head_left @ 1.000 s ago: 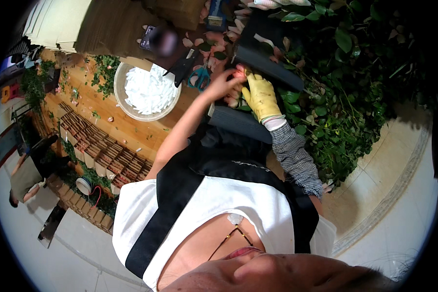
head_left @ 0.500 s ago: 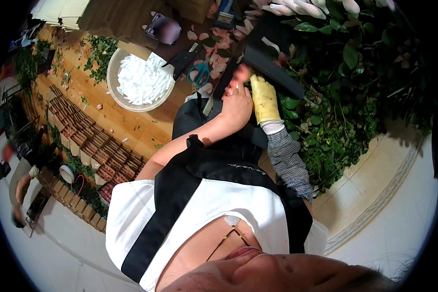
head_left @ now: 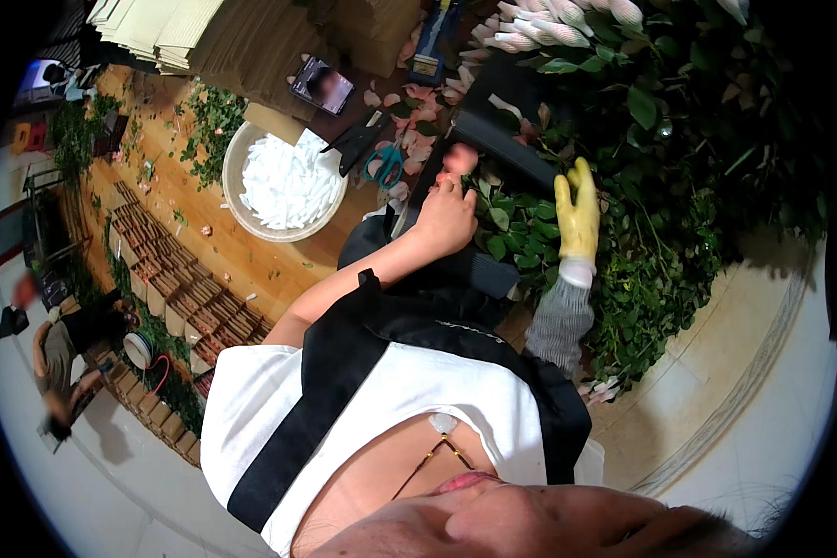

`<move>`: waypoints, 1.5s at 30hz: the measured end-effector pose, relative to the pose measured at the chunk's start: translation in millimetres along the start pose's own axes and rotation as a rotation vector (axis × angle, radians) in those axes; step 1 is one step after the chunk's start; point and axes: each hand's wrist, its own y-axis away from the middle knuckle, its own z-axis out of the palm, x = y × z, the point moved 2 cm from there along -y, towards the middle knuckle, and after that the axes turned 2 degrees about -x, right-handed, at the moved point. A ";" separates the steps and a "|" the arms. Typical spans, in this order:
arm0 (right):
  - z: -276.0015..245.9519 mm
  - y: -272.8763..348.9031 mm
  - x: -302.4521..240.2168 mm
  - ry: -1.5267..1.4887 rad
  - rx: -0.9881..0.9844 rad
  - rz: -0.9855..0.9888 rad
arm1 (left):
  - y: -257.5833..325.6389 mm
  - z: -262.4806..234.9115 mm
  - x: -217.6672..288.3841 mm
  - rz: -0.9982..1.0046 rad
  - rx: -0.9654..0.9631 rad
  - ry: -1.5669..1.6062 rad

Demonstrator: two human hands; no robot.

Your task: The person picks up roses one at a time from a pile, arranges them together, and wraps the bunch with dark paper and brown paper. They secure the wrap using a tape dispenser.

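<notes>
My bare left hand point(head_left: 448, 219) is closed around pink roses point(head_left: 459, 158), whose blooms show blurred just beyond the fingers. Leafy green stems point(head_left: 521, 228) spread to the right of that hand; whether they belong to the held blooms I cannot tell. In a yellow glove, my right hand point(head_left: 578, 216) has its fingers stretched and parted, with nothing seen in them. It is over the foliage, near the end of a long black bar point(head_left: 507, 144). Left of the blooms lie teal-handled scissors point(head_left: 382, 167).
A round tub point(head_left: 232, 197) of white tubes stands to the left. A phone point(head_left: 324, 86) and stacked cardboard point(head_left: 242, 56) are at the back. Net-sleeved blooms point(head_left: 558, 33) and heaped foliage point(head_left: 660, 251) fill the right. Another person point(head_left: 65, 349) is at far left.
My gloved right hand has moved right, away from my left hand, and its fingers have spread. Leafy stems now show between the hands. My left hand stays at the roses.
</notes>
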 end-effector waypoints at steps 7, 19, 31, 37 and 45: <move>-21.4 0.4 -14.1 -0.348 -0.001 -0.229 | 3.5 8.6 -3.9 0.012 0.044 -0.041; -72.2 14.2 -18.5 -0.958 -0.056 -0.306 | -4.4 0.1 -1.8 -0.001 -0.084 -0.050; -88.6 27.2 -40.0 0.263 0.276 -0.553 | -0.1 2.2 -2.7 -0.029 -0.066 -0.080; -63.8 3.6 -21.0 -0.286 -0.447 -0.468 | 4.1 -7.5 -4.2 0.382 0.478 0.155; -72.6 6.9 16.7 -1.145 -0.395 -0.712 | -0.1 16.1 -13.0 0.259 0.280 -0.078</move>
